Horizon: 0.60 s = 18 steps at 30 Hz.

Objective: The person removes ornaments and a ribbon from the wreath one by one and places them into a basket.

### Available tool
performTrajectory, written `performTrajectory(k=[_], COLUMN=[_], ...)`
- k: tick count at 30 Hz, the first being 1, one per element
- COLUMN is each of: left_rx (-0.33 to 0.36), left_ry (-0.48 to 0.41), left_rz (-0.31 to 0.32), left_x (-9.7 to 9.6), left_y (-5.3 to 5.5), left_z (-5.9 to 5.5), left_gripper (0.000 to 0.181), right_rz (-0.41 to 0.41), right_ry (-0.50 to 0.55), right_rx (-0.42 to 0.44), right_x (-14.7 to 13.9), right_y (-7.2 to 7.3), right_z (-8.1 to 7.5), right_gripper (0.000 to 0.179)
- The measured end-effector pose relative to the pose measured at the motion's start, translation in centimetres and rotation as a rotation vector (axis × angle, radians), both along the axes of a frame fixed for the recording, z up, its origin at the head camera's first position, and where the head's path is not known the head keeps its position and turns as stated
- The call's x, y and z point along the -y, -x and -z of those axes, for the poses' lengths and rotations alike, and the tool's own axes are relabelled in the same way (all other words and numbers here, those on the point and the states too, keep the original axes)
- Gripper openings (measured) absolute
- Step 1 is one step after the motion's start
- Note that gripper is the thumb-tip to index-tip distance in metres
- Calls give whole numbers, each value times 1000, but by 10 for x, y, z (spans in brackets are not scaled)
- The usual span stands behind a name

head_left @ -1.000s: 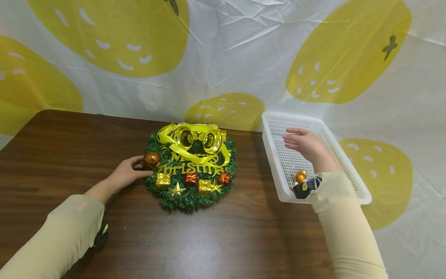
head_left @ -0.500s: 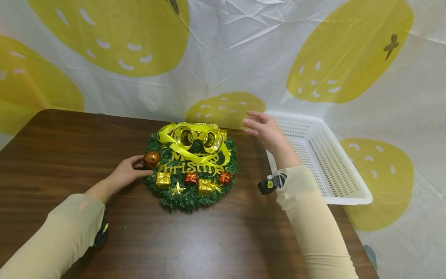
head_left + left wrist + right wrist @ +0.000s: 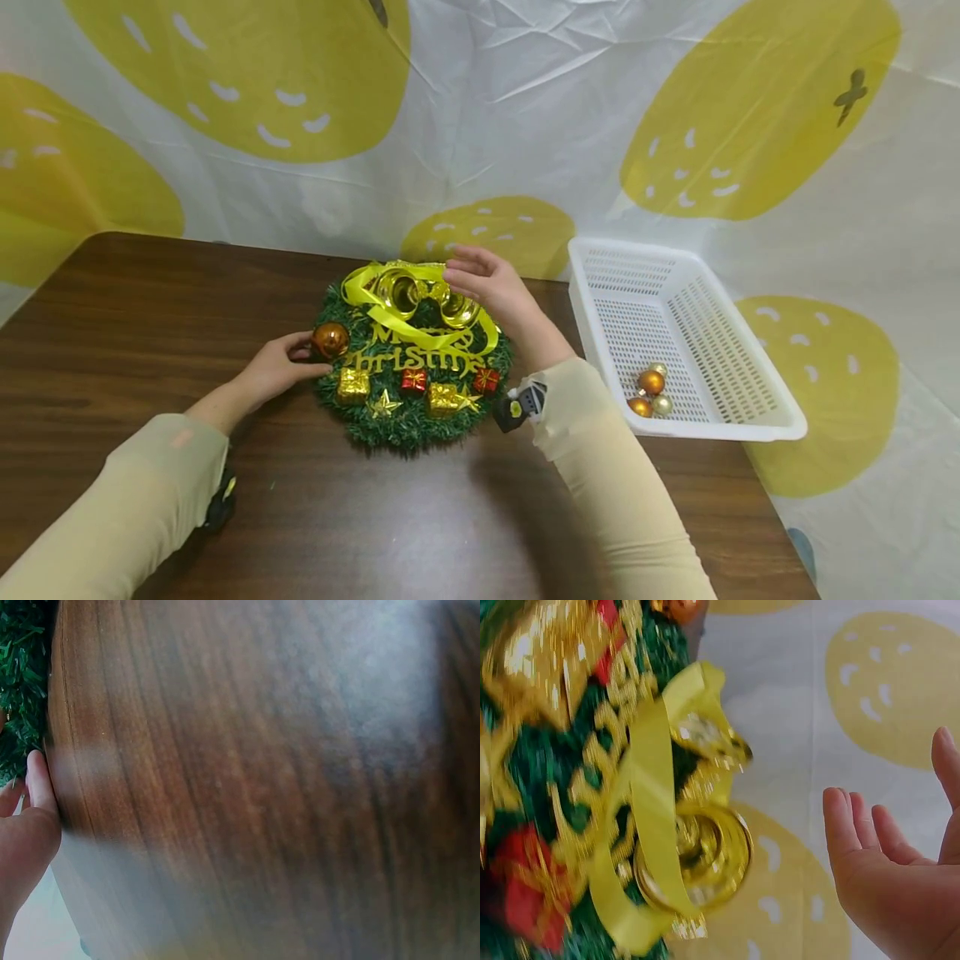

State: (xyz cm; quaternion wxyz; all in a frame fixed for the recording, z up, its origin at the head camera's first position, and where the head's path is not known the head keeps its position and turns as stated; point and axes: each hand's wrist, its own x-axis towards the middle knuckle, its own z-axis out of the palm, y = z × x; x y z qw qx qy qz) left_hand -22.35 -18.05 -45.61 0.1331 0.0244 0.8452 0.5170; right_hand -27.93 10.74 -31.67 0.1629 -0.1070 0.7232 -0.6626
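A green Christmas wreath (image 3: 405, 435) lies on the table, bearing gold letters, small gift boxes and stars. At its left edge my left hand (image 3: 268, 371) holds the rim, thumb and fingers beside an orange bauble (image 3: 330, 341). The left wrist view shows that hand's thumb (image 3: 40, 784) along the greenery, the other fingers partly hidden. Over the wreath's upper right, my right hand (image 3: 491, 287) is empty, fingers extended and slightly bent. It overlaps one of the gold bells (image 3: 402, 293) with yellow ribbon (image 3: 408, 332). In the right wrist view the right hand (image 3: 900, 877) appears apart from the bells.
A white perforated plastic basket (image 3: 738, 342) stands at the table's right, with several small orange and gold baubles (image 3: 652, 382) at its near end. The brown wooden table (image 3: 360, 533) meets a white curtain (image 3: 510, 125) with yellow fruit prints behind.
My right hand has moved left from inside the basket to over the wreath's bells, uncovering the baubles in the basket. My left hand has stayed at the wreath's left edge.
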Motion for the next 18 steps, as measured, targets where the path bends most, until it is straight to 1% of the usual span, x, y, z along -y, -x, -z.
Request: performTrajectory(k=[6, 12, 18], left_rx=[5, 7, -5], left_ry=[-5, 0, -1], left_rz=[-2, 6, -5], left_x=[0, 0, -1], left_y=[0, 0, 0], left_z=[1, 0, 0], left_gripper=[81, 82, 80], right_rz=[-55, -101, -126], right_ry=[-32, -51, -51], right_rx=[33, 24, 20], right_x=[28, 52, 68], right_y=[-4, -9, -13], right_z=[14, 28, 40], right_gripper=[54, 55, 53])
